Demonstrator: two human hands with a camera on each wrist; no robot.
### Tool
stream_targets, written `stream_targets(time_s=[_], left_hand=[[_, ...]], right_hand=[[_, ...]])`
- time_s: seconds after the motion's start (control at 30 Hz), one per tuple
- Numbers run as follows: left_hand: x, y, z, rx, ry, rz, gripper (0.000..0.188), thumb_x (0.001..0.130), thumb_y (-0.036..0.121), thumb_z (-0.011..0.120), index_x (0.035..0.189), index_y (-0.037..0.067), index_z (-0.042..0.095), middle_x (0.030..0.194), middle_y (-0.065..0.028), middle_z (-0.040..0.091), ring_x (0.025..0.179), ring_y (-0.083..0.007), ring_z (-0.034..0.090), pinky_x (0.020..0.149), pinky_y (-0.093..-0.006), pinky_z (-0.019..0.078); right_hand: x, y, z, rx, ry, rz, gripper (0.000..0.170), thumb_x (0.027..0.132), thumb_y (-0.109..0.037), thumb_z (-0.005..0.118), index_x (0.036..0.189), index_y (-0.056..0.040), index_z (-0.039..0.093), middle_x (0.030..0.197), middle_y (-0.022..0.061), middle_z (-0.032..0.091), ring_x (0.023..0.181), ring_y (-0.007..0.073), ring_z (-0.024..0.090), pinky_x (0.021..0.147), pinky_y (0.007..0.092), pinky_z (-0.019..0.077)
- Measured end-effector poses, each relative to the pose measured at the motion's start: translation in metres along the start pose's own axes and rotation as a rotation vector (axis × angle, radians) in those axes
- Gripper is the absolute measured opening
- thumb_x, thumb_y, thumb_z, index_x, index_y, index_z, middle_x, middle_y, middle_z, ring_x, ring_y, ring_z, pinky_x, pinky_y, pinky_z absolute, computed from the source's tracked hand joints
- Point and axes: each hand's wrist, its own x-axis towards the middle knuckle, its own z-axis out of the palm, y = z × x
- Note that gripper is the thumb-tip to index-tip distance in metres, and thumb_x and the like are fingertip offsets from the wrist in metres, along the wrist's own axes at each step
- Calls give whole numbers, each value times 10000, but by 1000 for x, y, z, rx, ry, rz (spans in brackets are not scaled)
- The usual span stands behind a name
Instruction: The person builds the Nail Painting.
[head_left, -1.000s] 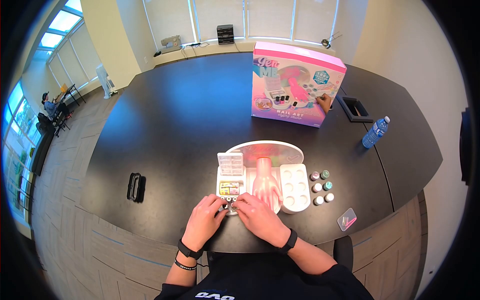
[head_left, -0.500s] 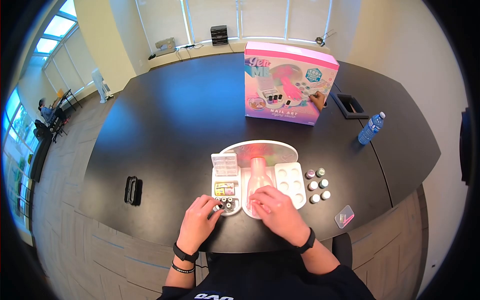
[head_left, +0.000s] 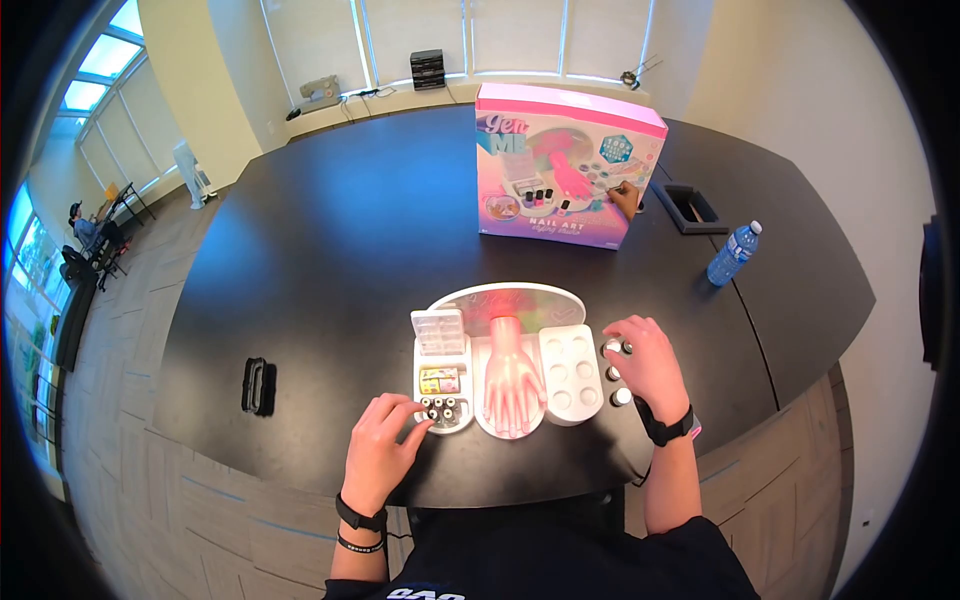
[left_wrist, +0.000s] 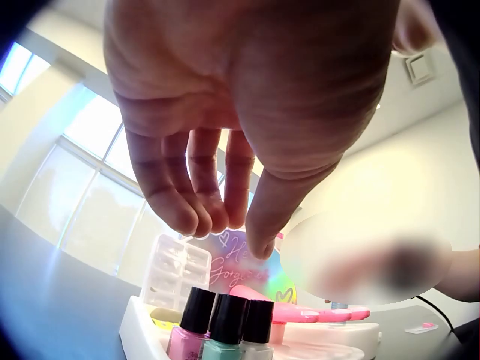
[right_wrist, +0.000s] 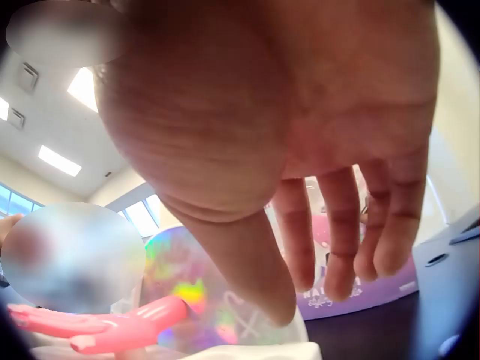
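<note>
My left hand (head_left: 383, 445) hovers at the front left of a white nail art station, fingers loosely curved and holding nothing. Right by its fingertips, several small nail polish bottles (head_left: 440, 411) stand in the station's left compartment. The left wrist view shows black caps on a pink bottle (left_wrist: 186, 337), a teal one (left_wrist: 223, 341) and a clear one. Over a group of small jars (head_left: 621, 397) on the table hangs my right hand (head_left: 650, 365), thumb and fingers apart and nothing between them; it hides some jars. A pink model hand (head_left: 512, 380) lies palm down in the station's middle.
Right of the model hand is a white palette (head_left: 572, 401) with round wells. Behind it stands a shiny backboard (head_left: 470, 306). A large nail art box (head_left: 570, 165), a water bottle (head_left: 734, 254) and a black open holder (head_left: 690, 208) stand farther back. A black case (head_left: 256, 386) lies left.
My right hand has left the polish bottles, crossed over the model hand and reached the jars at the right. The left hand has stayed beside the bottles.
</note>
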Motion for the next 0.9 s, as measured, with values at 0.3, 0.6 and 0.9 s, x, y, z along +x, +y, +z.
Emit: stream_targets(time_s=[0.3,0.6,0.9], left_hand=[[2,-2,-4,3,-11,-28,235,852,87,885,1037,37,750,1045,-97,716,953,-319,704,806,-425,583],[4,-6,-2,6,30,-12,226,853,96,887,1022,36,750,1022,-101,713,932,-318,698,779,-423,576],[11,-2,0,19,39,14,215,861,106,886,1014,37,752,1014,-98,714,922,-315,698,770,-421,574]], right_hand=[[21,44,17,-101,-118,157,288,843,-101,801,1129,-66,801,1125,124,761,1127,364,662,997,479,565],[21,64,40,-191,-166,228,284,784,-158,870,1047,-82,798,1046,94,747,1079,343,657,938,478,570],[17,69,46,-138,-123,222,221,761,-120,839,967,-77,773,1007,130,727,1051,368,652,920,495,567]])
